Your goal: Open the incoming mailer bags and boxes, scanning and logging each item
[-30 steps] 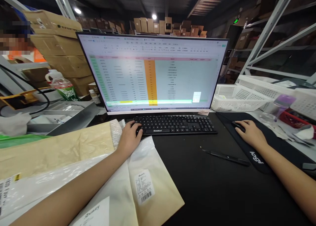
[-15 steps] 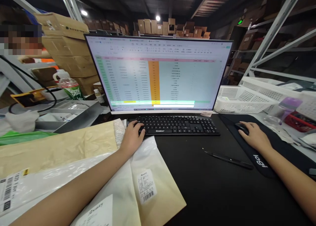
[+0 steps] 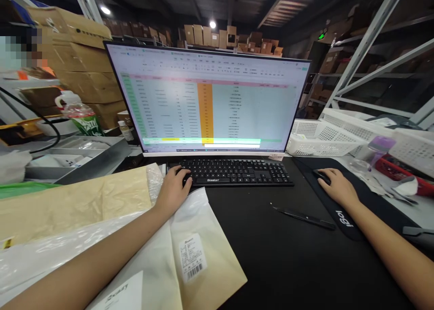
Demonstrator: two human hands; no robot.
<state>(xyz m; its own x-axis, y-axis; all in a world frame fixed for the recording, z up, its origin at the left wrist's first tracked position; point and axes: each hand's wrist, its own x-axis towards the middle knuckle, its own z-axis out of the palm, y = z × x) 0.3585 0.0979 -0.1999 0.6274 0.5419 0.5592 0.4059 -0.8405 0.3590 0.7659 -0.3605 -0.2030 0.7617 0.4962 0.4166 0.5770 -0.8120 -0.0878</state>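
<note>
Now the keyboard (image 3: 233, 171) sits a little more to the left in the picture than it did a moment ago, and so does the big screen (image 3: 206, 97). That is the head turning; the keyboard and the hands are in the same spots on the desk.

It is black, long and flat, with a small white word on its front edge. It lies on the black desk (image 3: 271, 255), right under the screen.

At about 9 o'clock from the keyboard is the left hand (image 3: 172, 190). It rests palm down on the left end, fingers loosely curled over the keys there, not pinching anything. Its wrist lies on a white bag with a barcode sticker (image 3: 191, 251).

At about 3 o'clock from the keyboard is the right hand (image 3: 335, 188). It is cupped over a black mouse (image 3: 320, 176), fingers lying on top. The mouse sits on a long black mouse pad (image 3: 342, 217).

A black pen (image 3: 301, 217) lies on the desk at about 5 o'clock from the keyboard, touching nothing else.

A tan paper bag (image 3: 74, 201) lies at 8 o'clock. White baskets (image 3: 322, 138) stand at 2 o'clock. A metal tray (image 3: 77, 158) and a bottle with a green label (image 3: 81, 118) are off at 10 o'clock.
</note>
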